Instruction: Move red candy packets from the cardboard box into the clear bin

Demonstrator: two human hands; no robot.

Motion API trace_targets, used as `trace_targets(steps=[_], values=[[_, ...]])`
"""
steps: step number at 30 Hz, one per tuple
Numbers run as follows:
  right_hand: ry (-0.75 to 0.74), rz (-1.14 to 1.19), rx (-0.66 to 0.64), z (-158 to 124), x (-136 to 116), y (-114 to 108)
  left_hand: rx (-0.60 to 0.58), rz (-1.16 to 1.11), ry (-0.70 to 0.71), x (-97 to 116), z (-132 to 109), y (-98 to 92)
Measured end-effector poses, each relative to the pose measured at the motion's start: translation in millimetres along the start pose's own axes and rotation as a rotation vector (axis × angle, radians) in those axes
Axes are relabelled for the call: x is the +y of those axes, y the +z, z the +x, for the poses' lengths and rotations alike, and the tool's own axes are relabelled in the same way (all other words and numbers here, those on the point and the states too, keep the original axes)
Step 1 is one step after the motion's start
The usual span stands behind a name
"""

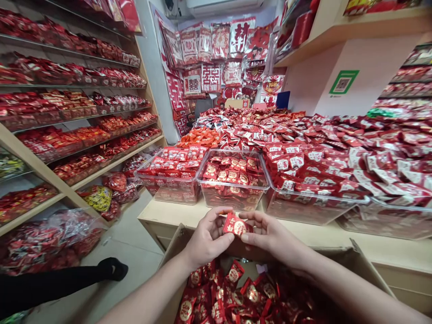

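Observation:
Between my two hands is a small red candy packet [235, 226] with gold and white print, its printed face turned up toward me. My left hand [212, 234] pinches its left end between thumb and fingers. At the right end, my right hand [268, 231] grips it the same way. Both hands are above an open cardboard box [364, 270] holding many loose red packets [251, 292]. Just past my hands, a clear plastic bin [232, 191] is filled with similar red and gold packets [232, 175].
More clear bins [168, 186] of red packets line the pale counter [155, 216], with heaps behind them. Stocked shelves [74, 117] rise on the left, and plastic bags of packets [50, 243] lie below. A black-clad leg [67, 283] with a shoe extends in at lower left.

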State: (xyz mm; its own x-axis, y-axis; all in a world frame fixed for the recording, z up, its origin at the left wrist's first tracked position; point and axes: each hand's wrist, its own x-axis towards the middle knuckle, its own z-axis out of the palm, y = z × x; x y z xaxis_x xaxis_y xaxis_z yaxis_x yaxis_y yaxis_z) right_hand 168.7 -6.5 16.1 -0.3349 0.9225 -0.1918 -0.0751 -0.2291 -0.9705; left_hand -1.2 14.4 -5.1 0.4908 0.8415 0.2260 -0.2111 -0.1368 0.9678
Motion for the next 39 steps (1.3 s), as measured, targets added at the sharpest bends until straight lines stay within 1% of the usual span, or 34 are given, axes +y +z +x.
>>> trace_targets(steps=[2, 6, 8, 10, 13, 16, 17, 19, 21, 22, 24, 25, 27, 29, 30, 31, 32, 34, 36, 39], values=[[-0.025, -0.064, 0.03, 2, 2, -2, 0.005, -0.03, -0.001, -2, 1, 1.4], [-0.15, -0.318, 0.044, 5, 5, -3, 0.088, -0.02, -0.029, -4, 4, 4.2], [-0.181, -0.432, 0.05, 5, 6, -2, 0.103, -0.033, -0.032, -3, 4, 4.8], [-0.188, -0.485, 0.058, 5, 7, -1, 0.119, -0.042, -0.033, -1, 5, 4.8], [-0.193, -0.5, 0.069, 4, 5, -2, 0.125, -0.035, -0.05, 2, 5, 4.1], [-0.239, -0.542, 0.12, 4, 1, -6, 0.059, 0.016, -0.073, 2, 5, 4.6], [-0.257, -0.549, 0.118, 3, -1, -7, 0.028, 0.045, -0.082, 1, 5, 5.5], [-0.264, -0.582, 0.062, 2, -4, -7, -0.03, 0.114, -0.1, -2, 3, 8.6], [-0.239, -0.648, -0.004, 0, -6, -5, -0.087, 0.164, -0.122, -4, 1, 12.5], [-0.225, -0.69, -0.017, -2, -7, -4, -0.119, 0.177, -0.132, -4, 0, 14.1], [-0.22, -0.764, -0.007, -5, -13, -5, -0.169, 0.222, -0.126, 3, 1, 14.4], [-0.234, -0.789, 0.006, -7, -19, -7, -0.165, 0.272, -0.092, 10, 4, 12.4], [-0.296, -0.808, 0.078, -8, -36, -14, -0.091, 0.46, 0.045, 30, 16, 2.9], [-0.37, -0.809, 0.234, -4, -60, -23, 0.016, 0.722, 0.223, 52, 37, -12.3], [-0.395, -0.829, 0.33, 0, -72, -27, 0.034, 0.87, 0.268, 62, 50, -20.8], [-0.409, -0.875, 0.429, 6, -84, -30, 0.007, 1.0, 0.264, 70, 64, -29.1], [-0.401, -0.953, 0.515, 14, -94, -32, -0.046, 1.114, 0.224, 76, 78, -36.4], [-0.345, -1.134, 0.619, 33, -107, -32, -0.189, 1.307, 0.079, 82, 103, -47.1], [-0.286, -1.256, 0.643, 54, -110, -28, -0.268, 1.379, -0.018, 82, 122, -52.3], [-0.252, -1.319, 0.634, 76, -106, -22, -0.328, 1.421, -0.101, 79, 136, -54.3]])
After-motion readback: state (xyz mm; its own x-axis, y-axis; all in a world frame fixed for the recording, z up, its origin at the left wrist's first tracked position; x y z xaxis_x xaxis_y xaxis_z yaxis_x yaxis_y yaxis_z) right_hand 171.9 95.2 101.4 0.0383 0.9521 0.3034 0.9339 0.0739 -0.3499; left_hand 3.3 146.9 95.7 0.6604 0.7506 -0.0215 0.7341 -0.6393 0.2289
